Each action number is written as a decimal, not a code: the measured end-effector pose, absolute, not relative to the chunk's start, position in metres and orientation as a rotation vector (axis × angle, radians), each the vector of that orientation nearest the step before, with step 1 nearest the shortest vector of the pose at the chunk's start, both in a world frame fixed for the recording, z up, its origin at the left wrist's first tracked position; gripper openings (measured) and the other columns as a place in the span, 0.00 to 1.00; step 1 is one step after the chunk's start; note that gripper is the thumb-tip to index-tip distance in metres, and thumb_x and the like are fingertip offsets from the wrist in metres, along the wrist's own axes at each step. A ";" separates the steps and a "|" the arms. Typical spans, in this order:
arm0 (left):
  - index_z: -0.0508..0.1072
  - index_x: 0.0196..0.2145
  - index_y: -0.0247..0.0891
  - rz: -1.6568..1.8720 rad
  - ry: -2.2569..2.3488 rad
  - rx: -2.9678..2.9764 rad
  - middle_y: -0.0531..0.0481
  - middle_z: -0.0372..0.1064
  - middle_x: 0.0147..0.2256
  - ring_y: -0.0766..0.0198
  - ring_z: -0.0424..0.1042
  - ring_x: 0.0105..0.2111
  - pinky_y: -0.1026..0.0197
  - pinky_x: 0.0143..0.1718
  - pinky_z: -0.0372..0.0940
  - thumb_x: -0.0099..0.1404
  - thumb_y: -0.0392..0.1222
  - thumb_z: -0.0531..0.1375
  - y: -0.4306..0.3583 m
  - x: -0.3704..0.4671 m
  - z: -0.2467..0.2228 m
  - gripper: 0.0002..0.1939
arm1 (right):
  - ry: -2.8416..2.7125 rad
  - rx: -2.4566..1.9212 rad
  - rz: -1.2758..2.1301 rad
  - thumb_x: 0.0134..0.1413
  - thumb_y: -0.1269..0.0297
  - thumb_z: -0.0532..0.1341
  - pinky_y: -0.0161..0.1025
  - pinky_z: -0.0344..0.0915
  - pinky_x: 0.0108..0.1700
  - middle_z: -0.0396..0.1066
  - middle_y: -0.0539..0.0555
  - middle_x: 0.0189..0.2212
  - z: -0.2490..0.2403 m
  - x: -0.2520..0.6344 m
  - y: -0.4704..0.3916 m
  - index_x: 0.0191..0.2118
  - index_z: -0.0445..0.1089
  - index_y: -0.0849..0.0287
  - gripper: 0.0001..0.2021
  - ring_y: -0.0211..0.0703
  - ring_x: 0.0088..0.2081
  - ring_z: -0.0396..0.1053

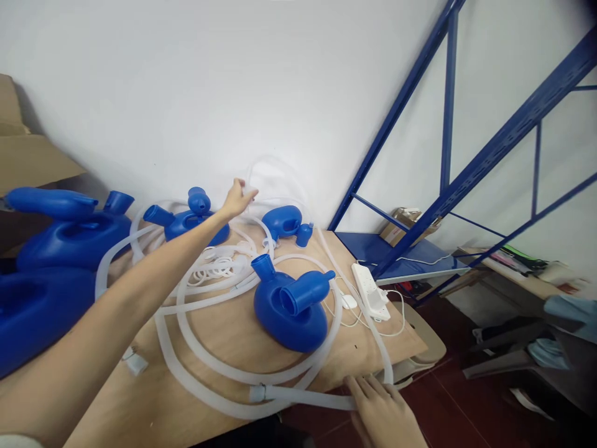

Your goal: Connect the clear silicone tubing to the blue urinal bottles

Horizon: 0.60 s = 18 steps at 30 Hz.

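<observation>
My left hand (240, 199) reaches across the table to the wall, fingers closed around a translucent white plastic hose (275, 160) that arches up there. At the front right table edge, my right hand (385, 410) is wrapped over a length of the same kind of hose (312, 398), with a metal clip near its end. Large hose loops (205, 367) lie on the wood. Inside them stands a blue plastic bottle (289, 323) with an angled neck and a loose blue cup-like part resting on it. Another blue bottle (282, 221) lies near the wall; my left forearm partly covers a third (180, 227).
More blue bottles (69, 242) crowd the left side by a cardboard box (37, 155). A white power strip (370, 292) with cables lies at the table's right edge. Beyond it rises a blue metal shelf frame (401, 112). A small white piece (135, 362) sits front left.
</observation>
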<state>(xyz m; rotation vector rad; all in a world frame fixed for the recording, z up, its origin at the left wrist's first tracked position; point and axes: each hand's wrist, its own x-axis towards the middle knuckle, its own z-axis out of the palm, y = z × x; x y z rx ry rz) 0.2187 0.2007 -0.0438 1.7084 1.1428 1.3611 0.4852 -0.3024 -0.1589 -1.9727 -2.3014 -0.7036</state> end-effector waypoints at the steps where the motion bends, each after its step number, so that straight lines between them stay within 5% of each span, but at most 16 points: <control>1: 0.60 0.58 0.37 1.433 1.095 1.699 0.43 0.73 0.48 0.62 0.79 0.38 0.57 0.42 0.74 0.72 0.44 0.64 0.202 0.212 -0.028 0.23 | -2.274 -2.021 -0.713 0.46 0.78 0.64 0.46 0.69 0.42 0.82 0.50 0.35 -0.161 0.495 -0.306 0.43 0.75 0.51 0.19 0.50 0.37 0.80; 4: 0.53 0.57 0.42 1.607 0.978 1.666 0.41 0.68 0.57 0.67 0.79 0.40 0.59 0.43 0.74 0.77 0.43 0.57 0.200 0.181 0.018 0.18 | -2.233 -2.128 -0.858 0.52 0.82 0.61 0.52 0.70 0.48 0.83 0.51 0.35 -0.159 0.530 -0.315 0.42 0.76 0.48 0.19 0.52 0.40 0.81; 8: 0.52 0.53 0.43 1.812 0.884 1.581 0.40 0.58 0.65 0.76 0.76 0.36 0.58 0.45 0.76 0.78 0.40 0.56 0.180 0.120 0.066 0.14 | -2.194 -2.115 -1.046 0.59 0.81 0.55 0.58 0.72 0.49 0.82 0.56 0.45 -0.124 0.577 -0.311 0.55 0.74 0.45 0.26 0.58 0.47 0.80; 12: 0.50 0.58 0.39 1.878 1.146 1.633 0.36 0.57 0.67 0.75 0.77 0.36 0.57 0.46 0.76 0.79 0.39 0.54 0.137 0.053 0.080 0.17 | -1.856 -1.971 -0.979 0.69 0.66 0.51 0.66 0.72 0.56 0.76 0.62 0.56 -0.060 0.584 -0.282 0.75 0.52 0.35 0.33 0.68 0.57 0.74; 15: 0.55 0.61 0.32 1.681 1.618 1.712 0.33 0.64 0.63 0.64 0.80 0.40 0.49 0.48 0.77 0.76 0.45 0.59 0.095 0.012 0.064 0.24 | -1.560 -1.738 -0.921 0.70 0.56 0.54 0.69 0.67 0.63 0.75 0.60 0.57 -0.013 0.561 -0.250 0.71 0.61 0.30 0.27 0.71 0.62 0.70; 18: 0.68 0.54 0.26 1.559 1.914 1.696 0.30 0.72 0.57 0.41 0.76 0.54 0.33 0.60 0.68 0.65 0.47 0.70 0.055 -0.014 0.038 0.28 | -1.497 -1.516 -0.694 0.69 0.52 0.59 0.68 0.65 0.66 0.76 0.57 0.57 0.022 0.527 -0.203 0.62 0.72 0.33 0.19 0.67 0.62 0.72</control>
